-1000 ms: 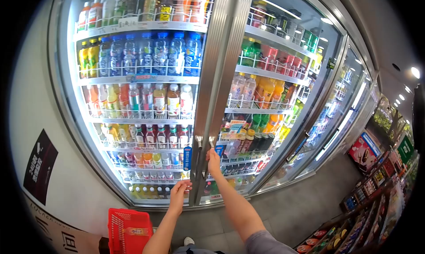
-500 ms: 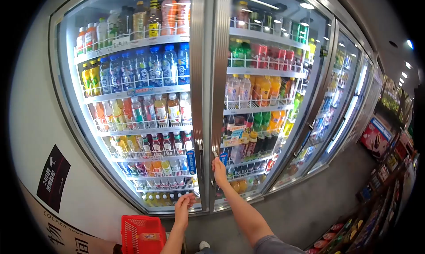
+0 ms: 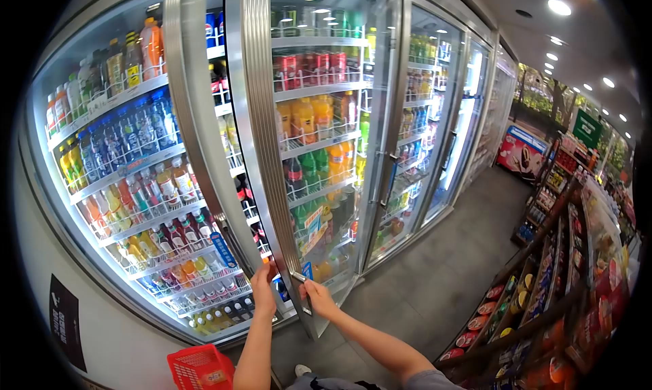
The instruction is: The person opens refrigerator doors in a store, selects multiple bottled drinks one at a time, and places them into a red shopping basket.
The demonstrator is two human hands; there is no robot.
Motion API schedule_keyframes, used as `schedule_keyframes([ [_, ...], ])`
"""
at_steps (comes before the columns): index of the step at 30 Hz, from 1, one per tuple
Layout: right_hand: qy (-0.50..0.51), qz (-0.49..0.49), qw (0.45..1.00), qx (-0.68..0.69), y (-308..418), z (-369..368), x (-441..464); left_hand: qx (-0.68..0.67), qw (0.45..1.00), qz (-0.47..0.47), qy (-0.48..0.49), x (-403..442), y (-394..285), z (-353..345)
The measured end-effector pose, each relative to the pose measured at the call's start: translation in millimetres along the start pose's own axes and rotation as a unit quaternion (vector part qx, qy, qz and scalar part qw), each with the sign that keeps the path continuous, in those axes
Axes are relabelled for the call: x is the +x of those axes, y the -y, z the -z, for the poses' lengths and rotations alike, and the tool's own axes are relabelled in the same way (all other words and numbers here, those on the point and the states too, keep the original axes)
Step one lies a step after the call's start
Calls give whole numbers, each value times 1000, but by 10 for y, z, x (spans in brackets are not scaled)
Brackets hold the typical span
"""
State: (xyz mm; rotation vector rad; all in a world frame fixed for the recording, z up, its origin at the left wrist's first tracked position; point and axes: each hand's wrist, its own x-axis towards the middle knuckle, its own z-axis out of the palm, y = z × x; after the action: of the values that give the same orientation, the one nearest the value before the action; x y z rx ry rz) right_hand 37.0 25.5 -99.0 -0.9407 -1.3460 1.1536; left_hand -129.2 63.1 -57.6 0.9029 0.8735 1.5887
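Note:
The right-hand glass door point(image 3: 258, 118) of a drinks cooler stands partly open, swung outward. My right hand point(image 3: 318, 298) is closed round the metal handle point(image 3: 299, 277) on its frame. Beside the door's inner edge is my left hand point(image 3: 263, 288), fingers raised and apart, near or touching the frame; contact is hard to make out. Behind the left glass, blue bottles point(image 3: 139, 135) and other drinks fill the shelves. Orange bottles point(image 3: 303, 118) and red cans point(image 3: 288, 71) show through the opened door. In the gap, more cans and bottles are visible.
A red basket point(image 3: 200, 364) sits at the lower left, by the white wall point(image 3: 30, 234). More cooler doors point(image 3: 424, 84) run back to the right. Shelves of packaged goods point(image 3: 536, 295) line the right side, past the grey floor point(image 3: 435, 268).
The right-hand cooler door has swung open, with my right hand still on its handle. My left hand has moved up to the door's edge. The view has turned to the right.

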Motion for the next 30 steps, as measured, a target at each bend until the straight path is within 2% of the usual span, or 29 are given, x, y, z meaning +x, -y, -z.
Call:
schedule_keyframes([
  [1, -7, 2, 1000, -2, 147, 98, -122, 13, 999, -7, -43, -110, -17, -179],
  [3, -76, 21, 996, -52, 395, 246, -450, -6, 1000, 0, -23, -324, 37, -349],
  [4, -137, 95, 982, -91, 402, 307, -568, 2, 1000, 10, -17, -472, 2, -476],
  [5, -139, 93, 982, -93, 460, 358, -657, -5, 1000, 22, 15, -570, 42, -514],
  [7, -328, 225, 908, -133, 680, 431, -815, 11, 999, 30, 30, -768, 154, -658],
  [8, -320, 260, 901, -138, 704, 502, -901, 2, 998, 46, 51, -882, 180, -747],
  [9, -313, 256, 904, -136, 815, 529, -971, -8, 996, 48, 70, -990, 207, -853],
  [11, -272, 449, 847, -85, 1182, 507, -1106, -24, 994, 64, 82, -1221, 248, -1094],
  [12, -266, 471, 833, -116, 1305, 524, -1185, -10, 992, 71, 101, -1346, 254, -1228],
  [13, -273, 467, 833, -114, 1381, 544, -1252, 2, 989, 77, 123, -1437, 259, -1335],
  [14, -237, 441, 859, -110, 1457, 585, -1298, -31, 977, 127, 167, -1434, 569, -1274],
  [15, -198, 415, 881, -110, 1505, 630, -1329, -31, 976, 129, 175, -1483, 582, -1373],
  [16, -196, 396, 889, -119, 1492, 695, -1324, -54, 963, 171, 200, -1541, 586, -1519],
  [17, -199, 399, 886, -126, 1490, 782, -1304, -77, 948, 212, 223, -1604, 591, -1675],
  [19, -226, 333, 903, -148, 1501, 949, -1246, -122, 911, 291, 265, -1708, 570, -1925],
  [21, -270, 310, 908, -77, 1560, 1053, -1103, -164, 865, 369, 297, -1765, 564, -2021],
  [23, -275, 265, 922, -53, 1683, 1209, -1010, -77, 890, 275, 355, -1575, 713, -2006],
  [24, -292, 249, 922, -55, 1700, 1269, -967, -93, 895, 255, 354, -1450, 674, -1982],
  [25, -292, 255, 920, -64, 1706, 1329, -935, -136, 899, 231, 345, -1292, 709, -1906],
  [29, -269, 242, 932, -21, 1397, 1537, -642, -104, 946, 172, 253, -852, 400, -1619],
  [30, -275, 204, 939, 0, 1317, 1530, -530, -111, 956, 167, 215, -789, 363, -1564],
])
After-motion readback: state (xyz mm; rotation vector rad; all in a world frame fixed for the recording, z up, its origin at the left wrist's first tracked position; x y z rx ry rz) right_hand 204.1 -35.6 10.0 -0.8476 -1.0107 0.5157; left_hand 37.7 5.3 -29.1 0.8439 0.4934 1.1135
